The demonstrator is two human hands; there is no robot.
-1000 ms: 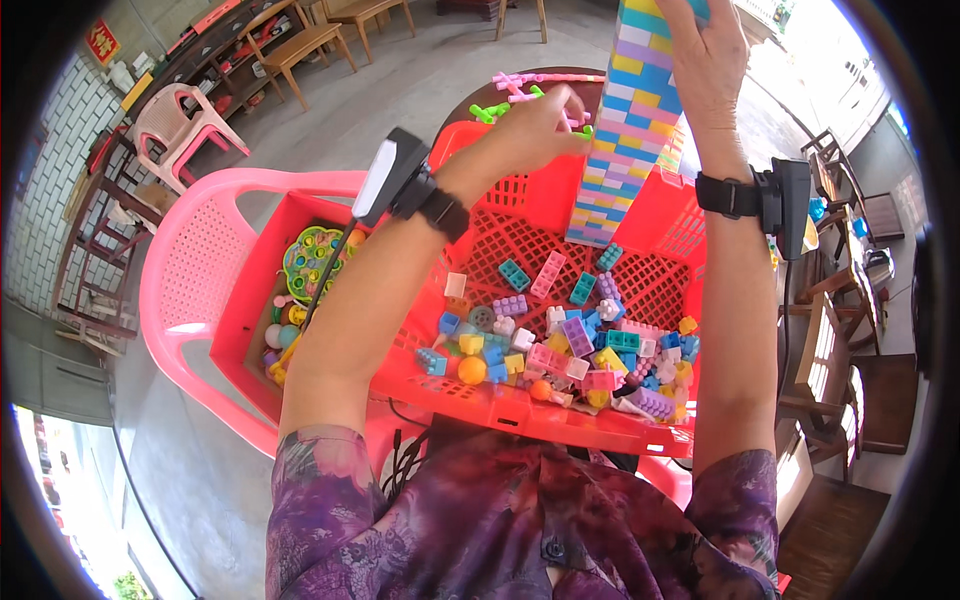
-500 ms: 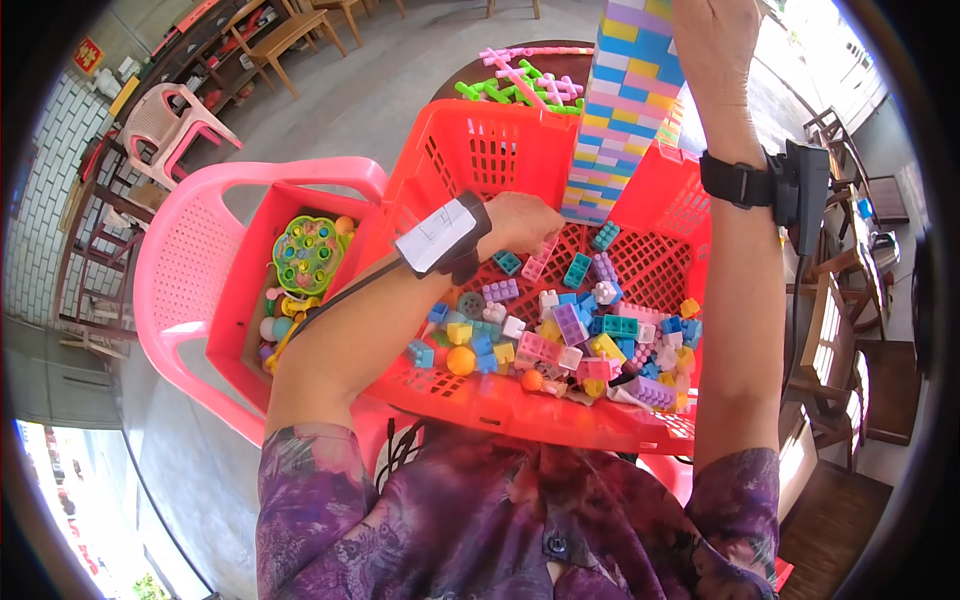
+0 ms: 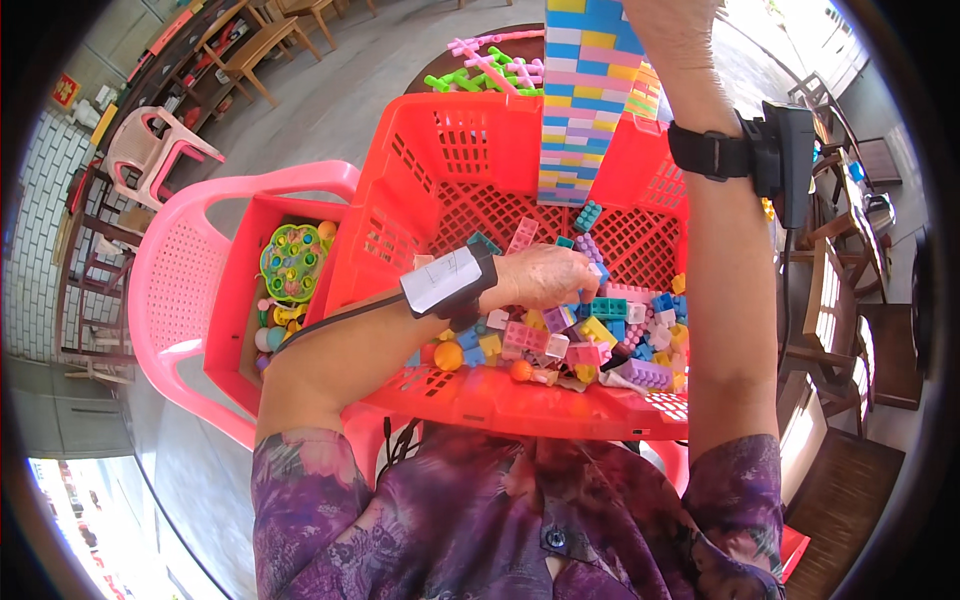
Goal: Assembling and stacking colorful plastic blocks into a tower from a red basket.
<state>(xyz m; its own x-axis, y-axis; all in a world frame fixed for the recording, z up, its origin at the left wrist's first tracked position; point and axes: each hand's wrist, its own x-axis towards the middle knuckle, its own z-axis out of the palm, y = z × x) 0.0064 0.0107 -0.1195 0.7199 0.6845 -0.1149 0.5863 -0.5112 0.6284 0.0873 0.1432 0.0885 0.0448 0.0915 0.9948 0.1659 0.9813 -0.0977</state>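
My left hand reaches down among loose toy building blocks in a red plastic basket. Its fingers are pinched together at a blue building block, partly covered by the fingertips. A tall tower of stacked blocks, in yellow, blue, pink, white and lilac, rises from the far part of the basket, its top cut off by the frame. Beside the upper tower is my right hand; its fingers lie beyond the upper edge, so their grip is hidden. Black straps circle both wrists.
Left of the basket, a pink plastic chair bears a red box with a green toy and small balls. Behind the basket, pink and green stick pieces lie on a round table. Wooden furniture stands at right.
My left hand has moved right and nearer, from the basket's far-left part into the block pile. The tower and right hand appear farther left as the view shifts; the right hand stays beside the tower.
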